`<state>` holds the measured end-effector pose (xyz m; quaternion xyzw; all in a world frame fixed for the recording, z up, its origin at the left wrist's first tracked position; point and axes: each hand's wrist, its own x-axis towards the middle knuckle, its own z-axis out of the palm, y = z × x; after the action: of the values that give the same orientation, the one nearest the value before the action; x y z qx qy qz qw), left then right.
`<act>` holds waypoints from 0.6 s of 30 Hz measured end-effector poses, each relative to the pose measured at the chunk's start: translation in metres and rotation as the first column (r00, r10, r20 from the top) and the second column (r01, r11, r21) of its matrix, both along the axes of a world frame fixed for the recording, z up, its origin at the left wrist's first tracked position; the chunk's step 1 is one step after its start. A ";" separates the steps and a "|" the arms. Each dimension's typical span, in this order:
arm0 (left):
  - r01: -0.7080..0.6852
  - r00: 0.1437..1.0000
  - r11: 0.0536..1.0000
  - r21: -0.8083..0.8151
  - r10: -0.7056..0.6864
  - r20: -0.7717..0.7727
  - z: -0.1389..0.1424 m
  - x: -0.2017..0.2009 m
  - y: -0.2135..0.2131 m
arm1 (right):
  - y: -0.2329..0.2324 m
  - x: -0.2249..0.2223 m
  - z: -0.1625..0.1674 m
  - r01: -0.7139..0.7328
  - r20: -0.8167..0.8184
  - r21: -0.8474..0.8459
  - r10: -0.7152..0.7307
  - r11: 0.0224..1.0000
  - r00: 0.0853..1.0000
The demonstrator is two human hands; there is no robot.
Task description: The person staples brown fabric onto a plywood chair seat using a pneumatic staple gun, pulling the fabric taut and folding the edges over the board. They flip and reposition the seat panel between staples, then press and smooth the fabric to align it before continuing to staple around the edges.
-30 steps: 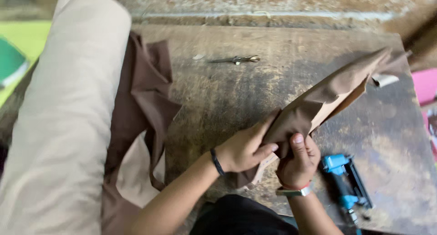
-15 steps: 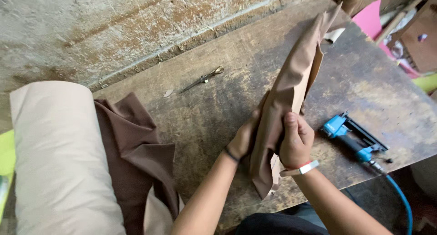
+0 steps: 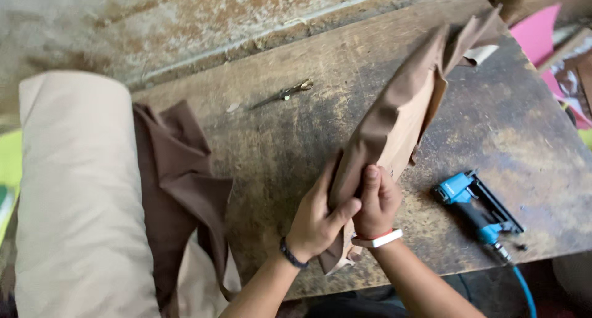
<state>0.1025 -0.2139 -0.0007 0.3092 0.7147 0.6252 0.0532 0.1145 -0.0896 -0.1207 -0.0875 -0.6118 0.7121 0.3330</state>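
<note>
Presently we have the folded brown fabric piece (image 3: 394, 127) gripped near the front edge of the worn wooden workbench (image 3: 296, 151), its length running up toward the far right corner; our left hand (image 3: 317, 222) wraps it from the left with fingers curled and thumb pressed across the cloth, and our right hand (image 3: 377, 202) clamps it from the right with fingers pressed together. Just right of the hands lies a blue staple gun (image 3: 475, 207) by the front edge, small scissors (image 3: 287, 94) sit toward the back, and loose brown cloth (image 3: 179, 182) drapes beside a beige fabric roll (image 3: 77, 201) at the left edge.
</note>
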 end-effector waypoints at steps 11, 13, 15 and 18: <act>-0.383 0.892 0.733 -0.562 0.451 -0.019 -0.012 0.045 0.040 | 0.046 0.021 0.017 -0.240 0.077 0.239 0.229 0.941 0.971; -0.435 0.887 0.725 -0.534 0.447 -0.115 -0.013 0.046 0.043 | 0.082 0.025 0.000 -0.482 0.281 0.237 0.416 0.844 0.865; -0.435 0.882 0.710 -0.554 0.458 -0.105 -0.015 0.047 0.045 | 0.132 0.026 -0.028 -0.525 0.450 0.423 0.331 0.739 0.829; -0.415 0.872 0.696 -0.586 0.487 -0.039 -0.018 0.047 0.048 | 0.232 0.054 -0.084 -0.371 0.477 0.826 -0.175 0.423 0.861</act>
<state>0.1492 -0.1661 -0.0185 0.0553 0.9190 0.3892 0.0318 0.1687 0.1424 -0.2049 -0.0378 -0.9623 0.2439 0.1142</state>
